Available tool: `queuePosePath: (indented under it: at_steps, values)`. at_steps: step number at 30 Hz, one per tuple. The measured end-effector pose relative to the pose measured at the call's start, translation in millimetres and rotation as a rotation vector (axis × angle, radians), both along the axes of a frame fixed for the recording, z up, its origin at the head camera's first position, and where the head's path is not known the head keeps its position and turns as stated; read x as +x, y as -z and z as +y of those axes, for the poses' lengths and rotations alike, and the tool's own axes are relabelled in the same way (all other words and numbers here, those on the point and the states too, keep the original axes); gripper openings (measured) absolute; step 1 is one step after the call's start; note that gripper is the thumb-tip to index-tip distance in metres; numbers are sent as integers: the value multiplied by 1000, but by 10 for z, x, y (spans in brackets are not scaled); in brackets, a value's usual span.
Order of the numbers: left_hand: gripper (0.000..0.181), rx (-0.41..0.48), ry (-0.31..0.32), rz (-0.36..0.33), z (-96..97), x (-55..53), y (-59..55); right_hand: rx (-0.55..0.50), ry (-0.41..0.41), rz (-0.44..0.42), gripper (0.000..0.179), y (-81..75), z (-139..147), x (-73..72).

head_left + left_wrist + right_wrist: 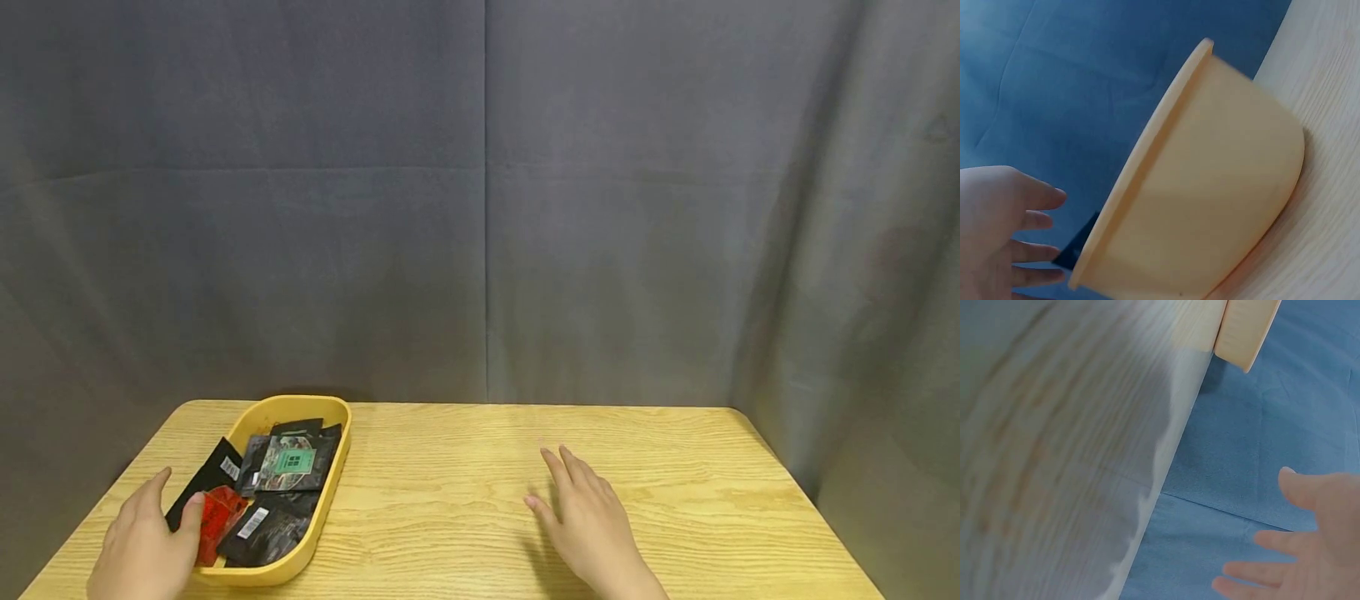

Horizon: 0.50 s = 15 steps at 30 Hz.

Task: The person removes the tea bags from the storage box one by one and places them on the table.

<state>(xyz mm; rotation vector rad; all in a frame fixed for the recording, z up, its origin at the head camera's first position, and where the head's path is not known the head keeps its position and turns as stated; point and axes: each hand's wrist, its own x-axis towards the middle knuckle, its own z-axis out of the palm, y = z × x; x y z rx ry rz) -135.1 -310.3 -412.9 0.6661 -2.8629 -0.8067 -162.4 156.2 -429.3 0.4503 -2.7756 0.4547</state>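
A yellow oval tub stands at the left of the table, holding several flat packets. Among them are a black packet with a green label, a red packet, a dark packet with a white barcode and a black packet leaning over the left rim. My left hand is spread over the tub's near left corner, beside the red and leaning packets, holding nothing. In the left wrist view its fingers lie near the black corner jutting over the rim. My right hand hovers above the table, fingers extended, with nothing in it.
The light wooden table reaches back to a grey curtain, which also hangs along the left and right sides. The tub's wall rises from the tabletop close to my left hand.
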Motion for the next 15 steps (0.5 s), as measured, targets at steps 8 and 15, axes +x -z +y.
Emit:
queuePosePath:
  at_steps: [8, 15]
  values:
    - [72, 115, -11, -111, -194, 18, 123, -8, 4, 5, 58, 8, -4, 14]
    - [70, 197, -71, -125, -198, 32, 218, -2, 2, 18, 55, 20, -1, 16]
